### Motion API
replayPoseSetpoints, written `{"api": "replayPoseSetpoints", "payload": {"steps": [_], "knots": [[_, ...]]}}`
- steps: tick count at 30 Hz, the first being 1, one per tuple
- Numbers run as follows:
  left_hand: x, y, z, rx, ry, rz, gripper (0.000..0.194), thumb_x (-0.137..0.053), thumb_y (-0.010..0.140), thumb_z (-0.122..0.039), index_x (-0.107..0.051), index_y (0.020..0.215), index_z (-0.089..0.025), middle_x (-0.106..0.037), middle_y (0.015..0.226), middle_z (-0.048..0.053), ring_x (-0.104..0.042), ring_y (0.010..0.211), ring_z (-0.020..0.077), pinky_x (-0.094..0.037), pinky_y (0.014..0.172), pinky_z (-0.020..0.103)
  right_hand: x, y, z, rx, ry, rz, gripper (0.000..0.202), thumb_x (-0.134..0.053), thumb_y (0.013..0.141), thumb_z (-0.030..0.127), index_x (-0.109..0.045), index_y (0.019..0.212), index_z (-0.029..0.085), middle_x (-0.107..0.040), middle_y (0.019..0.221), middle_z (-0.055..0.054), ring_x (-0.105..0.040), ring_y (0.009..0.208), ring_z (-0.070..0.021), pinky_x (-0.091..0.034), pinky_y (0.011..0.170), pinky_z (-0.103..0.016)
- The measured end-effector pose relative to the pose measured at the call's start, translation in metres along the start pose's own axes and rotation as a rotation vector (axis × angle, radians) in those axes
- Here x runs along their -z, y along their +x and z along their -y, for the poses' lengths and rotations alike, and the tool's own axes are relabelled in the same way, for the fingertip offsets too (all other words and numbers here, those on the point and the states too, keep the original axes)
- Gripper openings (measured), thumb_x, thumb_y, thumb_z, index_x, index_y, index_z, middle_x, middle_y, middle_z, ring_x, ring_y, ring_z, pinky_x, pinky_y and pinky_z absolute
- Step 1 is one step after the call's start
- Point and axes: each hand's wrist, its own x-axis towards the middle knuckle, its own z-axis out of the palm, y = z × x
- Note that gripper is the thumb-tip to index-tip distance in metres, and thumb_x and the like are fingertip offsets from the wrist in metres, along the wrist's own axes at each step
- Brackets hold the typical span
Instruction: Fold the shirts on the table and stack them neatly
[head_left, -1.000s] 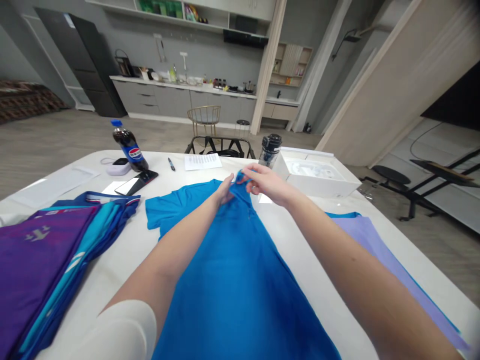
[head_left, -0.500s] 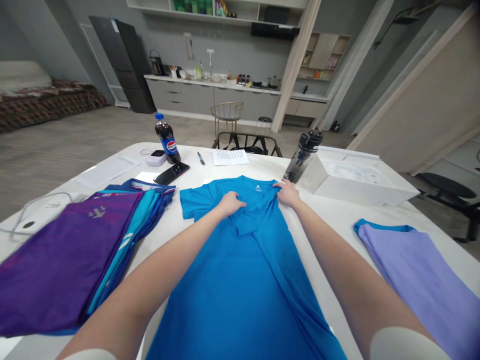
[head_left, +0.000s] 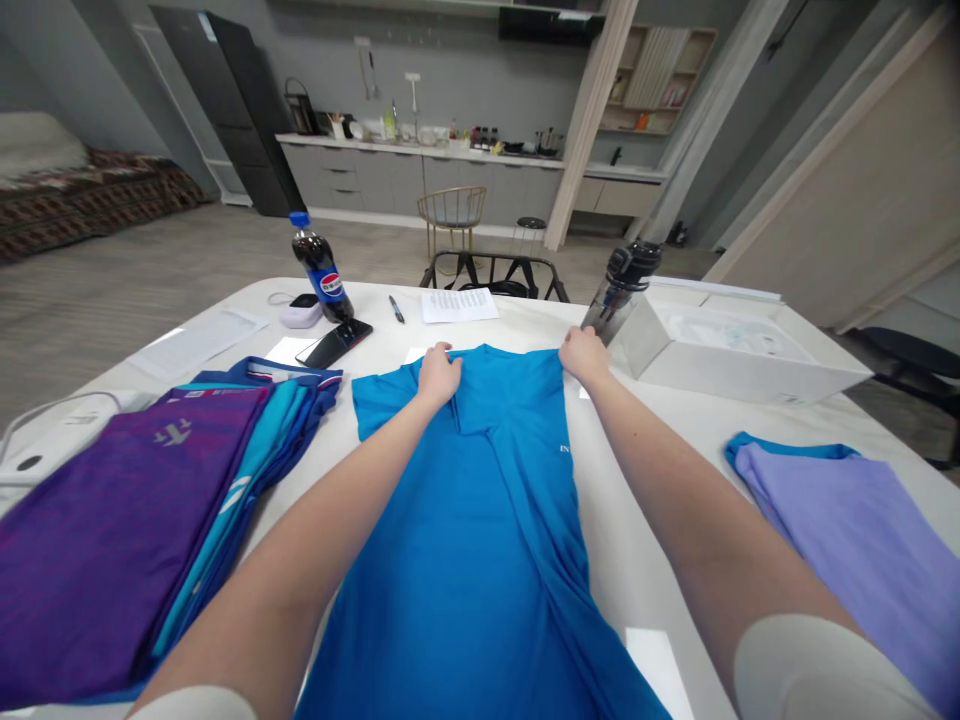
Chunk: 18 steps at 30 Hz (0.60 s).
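A blue T-shirt (head_left: 457,540) lies spread on the white table, its collar end away from me. My left hand (head_left: 439,375) is closed on the cloth near the collar, left of the middle. At the far right corner of the shirt my right hand (head_left: 584,355) pinches the fabric, close to the base of a dark drinking bottle (head_left: 616,290). The right part of the shirt is folded inward, and small white lettering shows on its right edge. Creases run down its right half.
Folded shirts, a purple one (head_left: 142,530) on top, are stacked at left. A folded lilac shirt (head_left: 847,540) lies at right. Behind are a cola bottle (head_left: 322,272), a phone (head_left: 334,344), a pen (head_left: 396,309), a printed sheet (head_left: 459,305) and a white box (head_left: 742,350).
My left hand has moved left and away from me, and my right hand slightly outward. The right shoulder cloth is now folded over, hiding the chest logo and showing lettering at the edge.
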Motion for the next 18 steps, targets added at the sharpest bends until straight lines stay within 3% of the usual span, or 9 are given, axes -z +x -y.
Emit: {"api": "replayPoseSetpoints", "payload": {"steps": [3,6,9,11,14,18], "knots": [[-0.006,-0.020,0.002,-0.230,0.203,-0.076,0.048,-0.050,0.096,-0.024,-0.051,0.144,-0.018,-0.058,0.138,0.016,-0.056,0.127,0.0296,-0.045,0.104,0.041,-0.014,-0.027,0.003,0.109,0.076,-0.108,0.039,-0.043,0.095,0.023,-0.059,0.130,0.016,-0.056,0.131,-0.020,-0.058,0.114,-0.0346,-0.049,0.091,-0.046],[-0.011,-0.053,0.000,-0.486,0.304,0.157,0.049,-0.043,0.102,-0.041,-0.051,0.147,-0.022,-0.052,0.149,0.014,-0.049,0.137,0.0301,-0.037,0.115,0.046,-0.025,-0.071,-0.002,0.313,0.096,-0.081,0.038,-0.043,0.100,0.035,-0.059,0.131,0.018,-0.057,0.134,-0.018,-0.056,0.120,-0.0340,-0.047,0.098,-0.049],[-0.020,-0.076,0.003,-0.455,0.384,0.380,0.068,-0.033,0.100,-0.064,-0.041,0.156,-0.024,-0.035,0.164,0.012,-0.029,0.152,0.0343,-0.023,0.123,0.057,-0.031,-0.119,-0.012,0.431,0.075,0.061,0.049,-0.041,0.103,0.050,-0.053,0.142,0.022,-0.050,0.151,-0.015,-0.051,0.132,-0.0342,-0.040,0.108,-0.057],[-0.027,-0.083,0.008,-0.403,0.413,0.432,0.074,-0.027,0.099,-0.068,-0.034,0.160,-0.026,-0.025,0.169,0.009,-0.019,0.156,0.0329,-0.016,0.125,0.058,-0.033,-0.146,-0.021,0.452,0.034,0.151,0.056,-0.035,0.104,0.055,-0.046,0.151,0.026,-0.039,0.161,-0.012,-0.039,0.144,-0.0348,-0.030,0.115,-0.063],[-0.032,-0.085,0.012,-0.407,0.419,0.408,0.073,-0.023,0.100,-0.068,-0.031,0.161,-0.028,-0.020,0.170,0.007,-0.015,0.157,0.0300,-0.011,0.127,0.056,-0.031,-0.175,-0.037,0.430,-0.025,0.229,0.061,-0.028,0.105,0.058,-0.035,0.159,0.030,-0.027,0.168,-0.008,-0.024,0.153,-0.0345,-0.018,0.118,-0.068],[-0.023,-0.100,0.008,-0.477,0.405,0.289,0.065,-0.028,0.103,-0.057,-0.038,0.158,-0.024,-0.033,0.165,0.011,-0.028,0.153,0.0317,-0.013,0.125,0.061,-0.016,-0.207,-0.057,0.418,0.006,0.259,0.059,-0.033,0.105,0.056,-0.039,0.157,0.029,-0.031,0.166,-0.008,-0.027,0.152,-0.0349,-0.021,0.118,-0.066]]}}
